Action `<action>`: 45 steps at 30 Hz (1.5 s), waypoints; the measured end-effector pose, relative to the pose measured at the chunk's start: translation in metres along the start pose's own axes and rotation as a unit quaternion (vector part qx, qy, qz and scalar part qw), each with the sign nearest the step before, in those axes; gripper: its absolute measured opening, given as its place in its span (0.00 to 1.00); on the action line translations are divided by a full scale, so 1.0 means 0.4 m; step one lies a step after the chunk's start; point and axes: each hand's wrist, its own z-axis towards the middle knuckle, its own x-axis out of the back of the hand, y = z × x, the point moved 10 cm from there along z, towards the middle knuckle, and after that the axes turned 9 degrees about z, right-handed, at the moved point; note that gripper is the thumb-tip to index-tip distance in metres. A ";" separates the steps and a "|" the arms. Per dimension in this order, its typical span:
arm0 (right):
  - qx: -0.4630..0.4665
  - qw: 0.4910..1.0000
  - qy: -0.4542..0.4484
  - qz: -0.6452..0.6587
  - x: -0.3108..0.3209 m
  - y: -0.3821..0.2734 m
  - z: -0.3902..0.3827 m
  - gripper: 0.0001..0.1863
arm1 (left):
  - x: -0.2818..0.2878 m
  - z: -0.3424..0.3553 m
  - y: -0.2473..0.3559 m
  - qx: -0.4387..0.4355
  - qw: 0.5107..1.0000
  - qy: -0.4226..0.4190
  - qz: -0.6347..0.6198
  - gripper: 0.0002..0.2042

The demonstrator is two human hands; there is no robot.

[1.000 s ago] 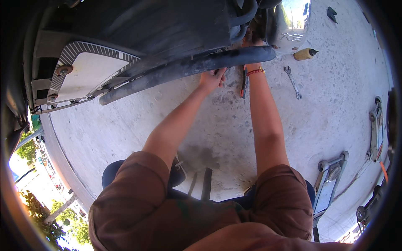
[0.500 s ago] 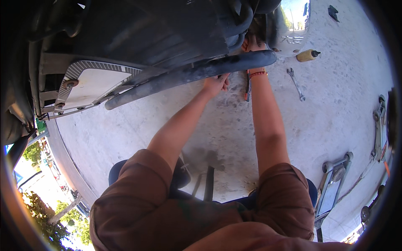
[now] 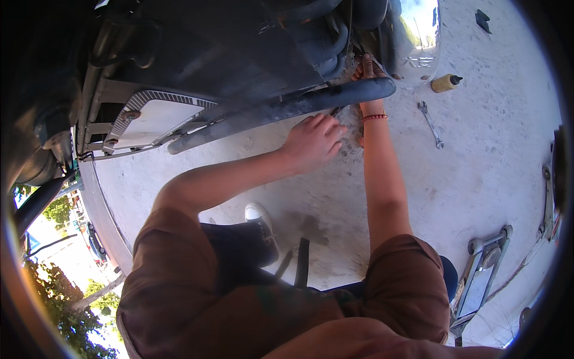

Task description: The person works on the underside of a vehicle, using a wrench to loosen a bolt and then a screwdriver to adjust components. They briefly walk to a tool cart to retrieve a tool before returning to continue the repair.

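Note:
My right hand [image 3: 368, 70] reaches past a thick black bar [image 3: 335, 96] on the vehicle's underside, beside a shiny rounded silver cover [image 3: 417, 45]. Its fingers are closed, thumb up, on something I cannot make out; the bar hides part of the hand. A red bead bracelet [image 3: 375, 116] circles that wrist. My left hand [image 3: 312, 142] hangs below the bar, palm down, with fingers loosely bent and apart and nothing seen in them. A small dark object [image 3: 336, 110] shows just beyond its fingertips, too little visible to name.
On the pale concrete floor [image 3: 311, 191], a double open-ended wrench [image 3: 430, 124] and a yellowish bottle with a black cap [image 3: 445, 83] lie to the right. A metal-framed jack [image 3: 483, 272] stands lower right. A white striped-edge plate [image 3: 155, 122] is fixed under the vehicle at left.
My left hand has come away from under the bar, back toward me, its elbow swinging outward. The right hand stays behind the bar, its thumb now showing. The view has shifted slightly.

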 end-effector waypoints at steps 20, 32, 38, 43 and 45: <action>-0.031 0.992 0.062 0.110 -0.073 0.011 -0.029 0.18 | 0.545 -0.040 -0.038 0.103 0.927 0.243 -0.266 0.35; 0.229 0.947 -0.025 -0.222 -0.034 -0.058 0.048 0.20 | 0.556 -0.030 0.000 0.129 0.945 0.230 -0.195 0.35; 0.216 0.942 0.012 -0.258 -0.048 -0.058 0.023 0.18 | 0.509 -0.011 -0.037 0.198 0.938 0.176 -0.224 0.21; 0.137 0.964 0.064 -0.217 -0.011 -0.020 0.032 0.18 | 0.508 -0.001 -0.036 0.176 0.943 0.191 -0.208 0.21; 0.098 0.976 0.071 -0.182 -0.001 -0.004 0.026 0.22 | 0.507 -0.002 -0.040 0.175 0.944 0.189 -0.209 0.20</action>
